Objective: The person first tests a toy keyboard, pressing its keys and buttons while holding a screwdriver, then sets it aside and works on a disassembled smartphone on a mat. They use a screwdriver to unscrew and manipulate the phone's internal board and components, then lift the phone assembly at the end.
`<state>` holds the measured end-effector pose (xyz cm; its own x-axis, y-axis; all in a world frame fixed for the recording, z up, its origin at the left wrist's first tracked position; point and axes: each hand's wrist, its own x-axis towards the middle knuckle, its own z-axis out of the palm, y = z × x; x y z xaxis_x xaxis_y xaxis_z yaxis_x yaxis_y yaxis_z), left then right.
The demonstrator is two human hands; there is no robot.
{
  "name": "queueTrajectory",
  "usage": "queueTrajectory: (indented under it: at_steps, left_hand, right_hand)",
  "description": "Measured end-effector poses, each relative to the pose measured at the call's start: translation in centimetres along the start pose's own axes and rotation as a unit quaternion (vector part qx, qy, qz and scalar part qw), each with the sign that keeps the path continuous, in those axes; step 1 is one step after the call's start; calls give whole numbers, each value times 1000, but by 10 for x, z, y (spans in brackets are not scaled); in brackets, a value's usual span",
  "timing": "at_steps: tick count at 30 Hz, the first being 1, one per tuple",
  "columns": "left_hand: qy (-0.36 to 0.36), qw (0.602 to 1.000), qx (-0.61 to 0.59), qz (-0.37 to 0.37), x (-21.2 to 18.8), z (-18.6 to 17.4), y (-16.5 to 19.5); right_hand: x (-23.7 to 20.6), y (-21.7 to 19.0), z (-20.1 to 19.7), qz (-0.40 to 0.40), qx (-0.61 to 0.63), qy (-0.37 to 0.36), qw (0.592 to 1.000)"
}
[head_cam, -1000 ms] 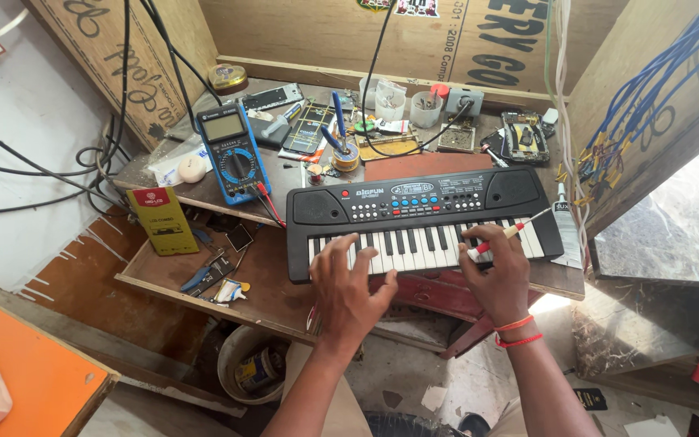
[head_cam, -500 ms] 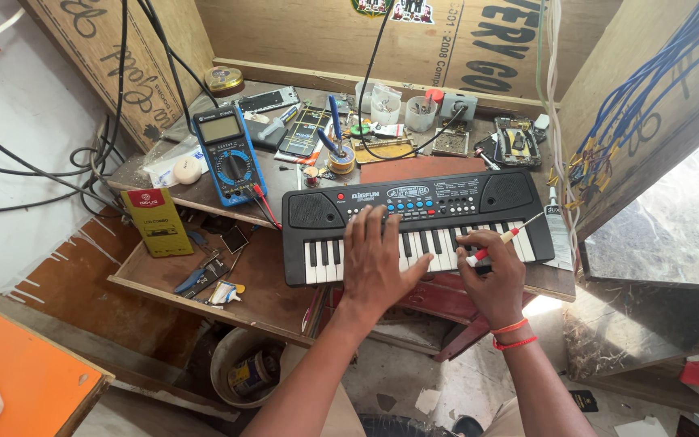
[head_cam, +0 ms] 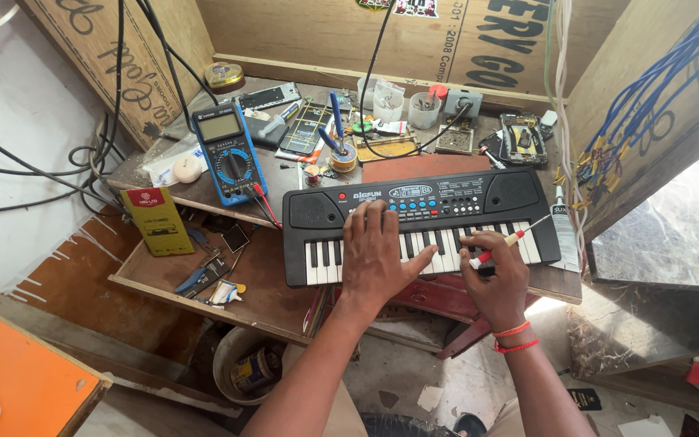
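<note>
Keyboard: a small black toy keyboard [head_cam: 422,222] with white and black keys lies flat near the front edge of the wooden table [head_cam: 204,194], its keys toward the person.
Left hand: the left hand [head_cam: 378,259] rests palm down over the middle of the keyboard, fingers spread, fingertips at the row of blue buttons at 12 o'clock from the palm, thumb out toward 3 o'clock across the white keys.
Left grip: fingers apart, pressed flat on the keyboard, closed round nothing.
Right hand: the right hand [head_cam: 497,279] sits at 3 o'clock from the left hand, over the right end of the keys, with red thread bands on the wrist.
Right grip: fingers together, clamped on a thin screwdriver [head_cam: 511,239] with a red and white handle.
Screwdriver: it slants from the fist toward 2 o'clock, its tip over the keyboard's right end, near the right speaker grille; whether the tip touches cannot be told.
Multimeter: a blue multimeter [head_cam: 228,154] lies at 10 o'clock from the keyboard, its red and black leads running to the keyboard's left corner.
Yellow box: a yellow box [head_cam: 157,220] stands at the table's left edge, at 9 o'clock from the keyboard.
Back of table: blue-handled pliers [head_cam: 335,121], plastic cups [head_cam: 388,101] and circuit boards [head_cam: 523,137] lie at 12 o'clock, well apart from both hands.
Lower shelf: a wooden shelf [head_cam: 204,279] below the left of the keyboard holds small scattered parts.
</note>
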<state>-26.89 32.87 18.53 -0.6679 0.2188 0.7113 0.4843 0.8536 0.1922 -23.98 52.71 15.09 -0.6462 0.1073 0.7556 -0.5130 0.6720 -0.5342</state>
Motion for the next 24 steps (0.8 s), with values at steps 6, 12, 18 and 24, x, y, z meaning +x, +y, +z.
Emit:
queueTrajectory:
  at_steps: [6, 12, 18, 24]
  left_hand:
    - [7, 1000, 8, 0, -1, 1, 1]
    - [-13, 1000, 11, -4, 0, 1, -1]
    - [8, 1000, 9, 2, -2, 3, 1]
    - [-6, 1000, 13, 5, -3, 3, 0]
  right_hand:
    - [0, 1, 0, -3, 11, 5, 1000]
    - [-1, 2, 2, 12, 19, 1, 1000]
    - [-1, 0, 1, 3, 11, 1, 1000]
    - [13, -5, -4, 42, -35, -36, 998]
